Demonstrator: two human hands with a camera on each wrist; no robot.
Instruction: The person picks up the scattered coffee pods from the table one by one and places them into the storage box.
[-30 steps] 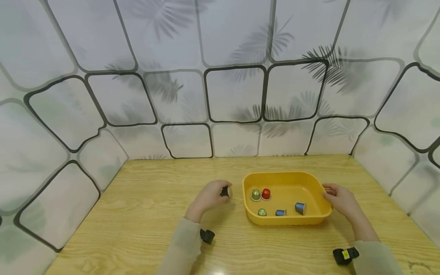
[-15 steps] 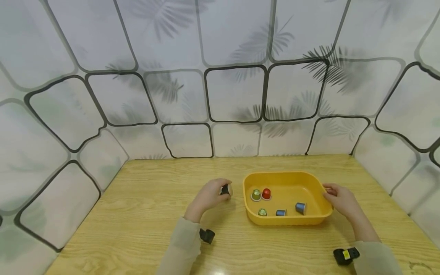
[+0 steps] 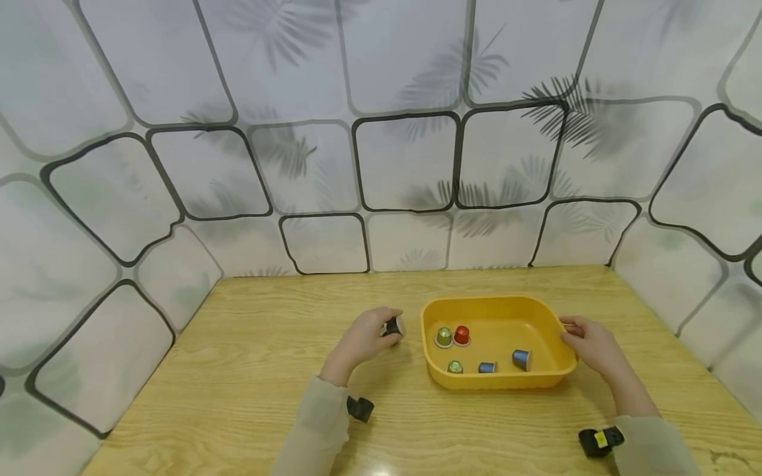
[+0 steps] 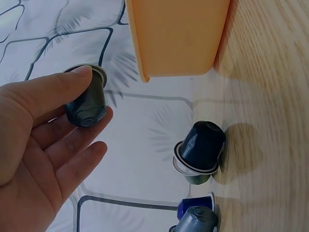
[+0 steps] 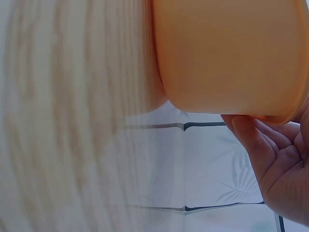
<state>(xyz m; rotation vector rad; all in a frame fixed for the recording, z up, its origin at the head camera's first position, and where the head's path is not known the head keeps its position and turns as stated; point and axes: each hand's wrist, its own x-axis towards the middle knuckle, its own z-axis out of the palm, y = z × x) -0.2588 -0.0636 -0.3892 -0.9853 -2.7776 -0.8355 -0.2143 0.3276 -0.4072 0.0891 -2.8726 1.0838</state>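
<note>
In the head view my left hand pinches a dark coffee capsule left of the yellow tray. The left wrist view shows this grey-green capsule between thumb and fingers, its wide rim up by the thumb. Below that hand sit a navy capsule, a green capsule, a blue capsule and a grey capsule; the hand hides these in the head view. My right hand touches the tray's right end, fingertips on the outer wall beneath the rim.
Inside the tray stand a red capsule, a green capsule and another green capsule, while two blue capsules lie on their sides. The wooden table meets patterned cloth walls at the back and sides.
My left hand has risen a little and shifted slightly right with its capsule, which now shows more tilt. My right hand and the tray stay practically where they were.
</note>
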